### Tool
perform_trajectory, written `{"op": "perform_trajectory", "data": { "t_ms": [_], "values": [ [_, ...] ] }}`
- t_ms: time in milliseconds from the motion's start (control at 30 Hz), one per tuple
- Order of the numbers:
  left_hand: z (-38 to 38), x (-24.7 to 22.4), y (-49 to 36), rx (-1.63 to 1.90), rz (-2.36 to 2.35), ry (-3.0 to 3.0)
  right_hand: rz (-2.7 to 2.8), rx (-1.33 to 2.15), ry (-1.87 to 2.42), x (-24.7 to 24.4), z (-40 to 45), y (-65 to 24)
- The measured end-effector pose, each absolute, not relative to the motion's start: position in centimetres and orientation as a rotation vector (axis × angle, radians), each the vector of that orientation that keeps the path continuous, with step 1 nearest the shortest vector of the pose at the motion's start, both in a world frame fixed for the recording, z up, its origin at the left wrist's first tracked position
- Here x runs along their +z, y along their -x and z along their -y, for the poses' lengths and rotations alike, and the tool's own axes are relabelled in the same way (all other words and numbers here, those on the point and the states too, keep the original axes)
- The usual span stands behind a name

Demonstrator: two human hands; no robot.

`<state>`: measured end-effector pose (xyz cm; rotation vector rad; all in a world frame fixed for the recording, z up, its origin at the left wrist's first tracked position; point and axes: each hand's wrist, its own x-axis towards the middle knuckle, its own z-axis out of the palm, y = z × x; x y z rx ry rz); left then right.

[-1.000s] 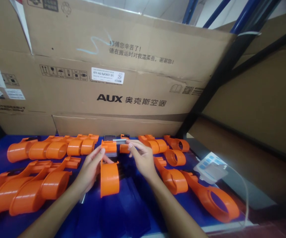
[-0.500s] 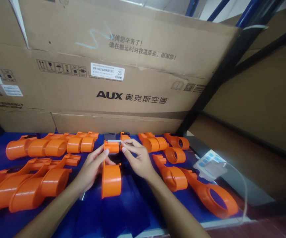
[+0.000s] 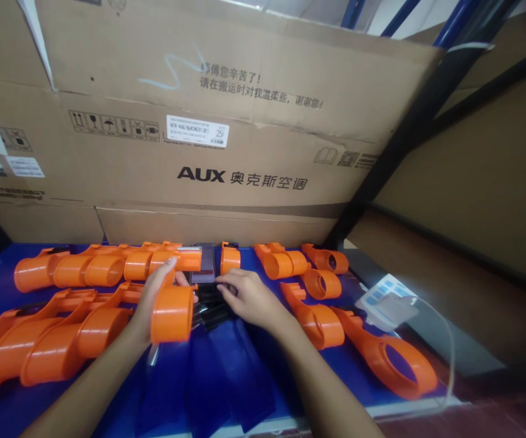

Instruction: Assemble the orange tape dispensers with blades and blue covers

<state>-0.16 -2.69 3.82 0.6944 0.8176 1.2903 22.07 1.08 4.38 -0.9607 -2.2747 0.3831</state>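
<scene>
An orange plastic part (image 3: 172,314) with a round ring at its lower end is gripped in my left hand (image 3: 153,298), left of the middle. A pale strip (image 3: 188,249) lies along its top end. My right hand (image 3: 247,295) is over a pile of black pieces (image 3: 212,304), thumb and fingers drawn together at the pile's edge; whether they hold a piece is too small to tell. Behind the pile lies a dark flat device (image 3: 204,261), with a single orange part (image 3: 230,258) standing to its right.
Orange parts (image 3: 53,359) stand in two rows on the left of the blue surface (image 3: 126,395), with several more (image 3: 324,325) at the right. A white-blue packet (image 3: 388,301) lies at the right edge. A large cardboard box (image 3: 244,152) rises behind, beside a dark post (image 3: 381,158).
My left hand has moved left with the orange part. My right hand has left that part and come down to the black pieces, which now show more fully.
</scene>
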Motion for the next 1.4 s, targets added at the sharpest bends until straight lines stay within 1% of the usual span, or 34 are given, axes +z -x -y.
{"op": "perform_trajectory", "data": {
  "t_ms": [100,233,500,700,867,1133,1233,1400],
  "values": [
    [2.4,4.0,0.8,1.283,-0.808,-0.647,2.488,0.294,1.030,4.3,-0.9,-22.4],
    [2.5,3.9,0.6,1.273,-0.835,-0.644,2.548,0.269,1.107,4.3,-0.9,-22.4],
    [2.9,3.5,-1.1,1.278,-0.944,-0.773,2.576,0.381,1.143,4.2,-1.0,-22.3],
    [2.9,3.1,-2.2,1.330,-0.848,-0.912,2.583,0.416,1.112,4.3,-0.9,-22.2],
    [3.0,2.8,-2.1,1.332,-0.825,-0.911,2.450,0.374,1.053,5.1,-1.0,-22.5],
    [2.8,2.1,-2.1,1.351,-0.821,-0.943,1.850,0.170,1.092,5.3,-0.8,-22.4],
    [2.6,1.6,-2.2,1.358,-0.877,-0.993,1.817,0.172,0.985,5.5,-0.1,-22.1],
    [3.1,1.9,-2.6,1.317,-0.905,-1.129,1.922,0.146,0.807,5.9,1.0,-21.6]
  ]
}}
